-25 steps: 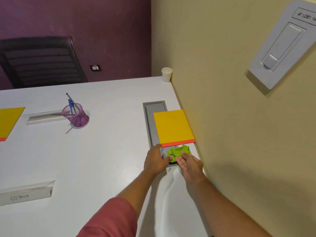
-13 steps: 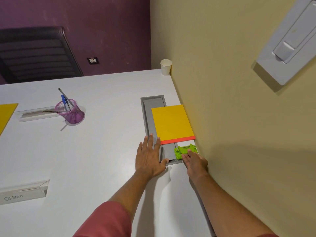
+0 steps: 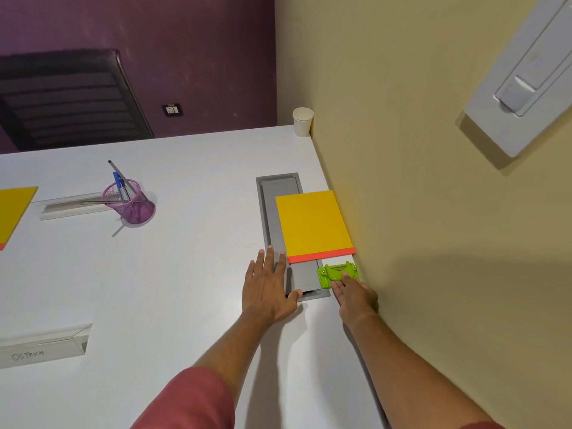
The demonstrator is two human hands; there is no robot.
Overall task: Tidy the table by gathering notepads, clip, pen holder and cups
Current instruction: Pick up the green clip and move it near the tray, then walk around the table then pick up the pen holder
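Observation:
A yellow notepad (image 3: 313, 224) with an orange spine lies by the yellow wall, partly over a grey cable tray (image 3: 275, 193). Just below it sits a green clip (image 3: 335, 272); the straight fingertips of my right hand (image 3: 356, 297) touch its near edge. My left hand (image 3: 269, 289) lies flat on the white table (image 3: 192, 274), fingers spread, beside the tray. A pink mesh pen holder (image 3: 131, 201) with pens stands at the mid left. A white paper cup (image 3: 302, 121) stands in the far corner. A second yellow notepad (image 3: 14, 212) shows at the left edge.
Two clear acrylic name plates lie on the table, one (image 3: 43, 346) at the near left, one (image 3: 71, 205) behind the pen holder. A black chair (image 3: 68, 97) stands beyond the far edge. The wall (image 3: 433, 243) runs along the table's right side.
My left hand let go of the clip and opened flat on the table to the left. The clip moved right toward the wall under my right fingertips.

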